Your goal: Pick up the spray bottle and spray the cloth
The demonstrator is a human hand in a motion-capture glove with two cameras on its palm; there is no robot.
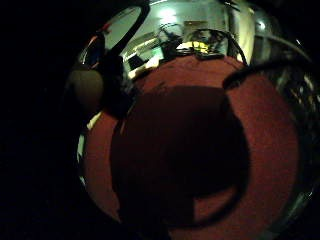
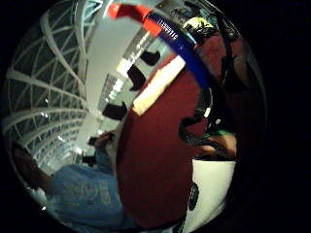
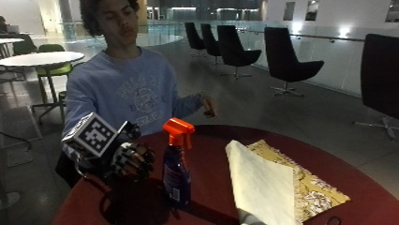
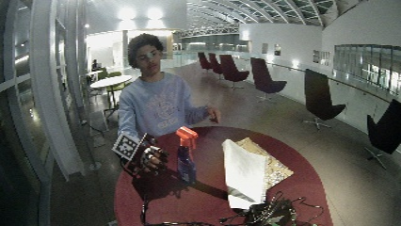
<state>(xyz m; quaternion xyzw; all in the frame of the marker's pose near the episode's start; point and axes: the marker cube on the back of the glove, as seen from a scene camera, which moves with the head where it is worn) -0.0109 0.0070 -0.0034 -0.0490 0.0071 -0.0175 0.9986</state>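
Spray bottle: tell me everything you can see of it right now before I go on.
The spray bottle stands upright on the dark red round table, near the edge closest to the person. It has an orange trigger head over a translucent blue body with a label; it looks like plastic. Nothing touches it but the table. The gloved right hand hovers beside it, fingers loosely curled, not on it. The cloth, patterned yellow with a white side folded up, lies on the bottle's other side, apart from it.
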